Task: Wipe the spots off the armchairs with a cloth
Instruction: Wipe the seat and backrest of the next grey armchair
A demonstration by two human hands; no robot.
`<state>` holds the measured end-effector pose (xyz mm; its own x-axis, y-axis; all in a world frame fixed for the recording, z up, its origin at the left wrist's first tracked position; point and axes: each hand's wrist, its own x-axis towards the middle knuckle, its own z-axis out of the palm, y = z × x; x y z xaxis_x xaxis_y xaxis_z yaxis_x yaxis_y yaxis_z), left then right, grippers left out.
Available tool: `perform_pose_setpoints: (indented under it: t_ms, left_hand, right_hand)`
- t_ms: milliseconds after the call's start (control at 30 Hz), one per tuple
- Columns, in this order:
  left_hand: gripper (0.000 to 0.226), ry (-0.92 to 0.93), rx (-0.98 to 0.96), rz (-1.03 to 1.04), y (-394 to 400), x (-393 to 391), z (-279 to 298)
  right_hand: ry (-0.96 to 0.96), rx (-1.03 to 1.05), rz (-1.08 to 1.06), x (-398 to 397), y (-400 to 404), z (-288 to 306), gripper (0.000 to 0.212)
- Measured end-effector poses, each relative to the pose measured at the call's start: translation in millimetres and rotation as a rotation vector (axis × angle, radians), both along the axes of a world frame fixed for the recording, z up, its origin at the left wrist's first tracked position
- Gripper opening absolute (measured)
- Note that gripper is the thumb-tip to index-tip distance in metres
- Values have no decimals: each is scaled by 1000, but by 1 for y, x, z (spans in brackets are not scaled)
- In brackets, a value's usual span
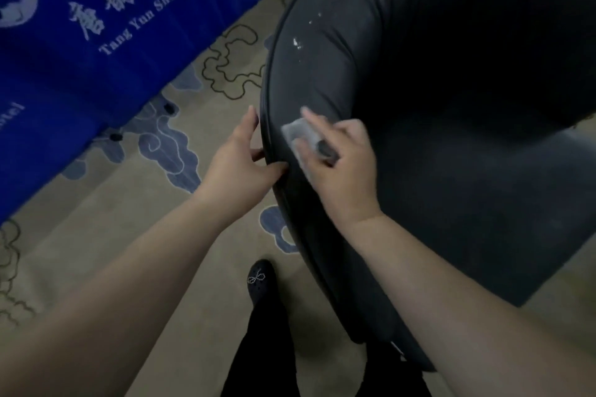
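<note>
Left hand (237, 158) clamped on dark upholstered armchair (435, 106) rim for bracing; right hand (338, 164) pinching pale folded cloth (298, 135) against padding below white spots (296, 43).

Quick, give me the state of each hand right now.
Left hand: grips the armchair rim, thumb curled over the edge.
Right hand: holds the cloth against the armchair's inner side, fingers curled round it.

Floor: beige carpet (122, 235) patterned with blue-grey cloud motifs and dark outlined scrolls. Upper left: blue cloth (80, 51) draped down to the carpet, printed with white characters and the Latin lettering "Tang Yun Shengshi Grand". Lighting dim throughout.
</note>
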<state>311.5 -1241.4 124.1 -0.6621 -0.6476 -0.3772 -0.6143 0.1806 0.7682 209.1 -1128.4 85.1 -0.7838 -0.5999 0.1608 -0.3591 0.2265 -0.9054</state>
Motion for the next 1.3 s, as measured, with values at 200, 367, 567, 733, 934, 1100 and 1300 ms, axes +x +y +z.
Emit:
perform_pose_setpoints:
  t_ms: [200, 367, 567, 733, 934, 1100, 1300]
  left_hand:
    - [97, -36, 38, -200, -48, -25, 5]
    - [86, -43, 54, -331, -71, -40, 7]
    - [91, 7, 88, -333, -75, -45, 5]
    - [82, 68, 153, -328, -86, -54, 7]
    - [102, 14, 165, -349, -112, -86, 14]
    - [91, 5, 238, -433, -127, -102, 17]
    - [83, 49, 276, -443, -131, -104, 11]
  right_hand:
    - [-269, 185, -507, -37, -18, -5, 38]
    - [67, 101, -225, -1, -36, 4, 40]
    - [-253, 258, -558, -41, -35, -3, 31]
    - [14, 112, -362, -29, -67, 8, 38]
    - [-84, 72, -520, -75, -96, 7, 37]
    - [165, 63, -234, -51, -82, 8, 43]
    - [355, 123, -171, -73, -104, 7, 45]
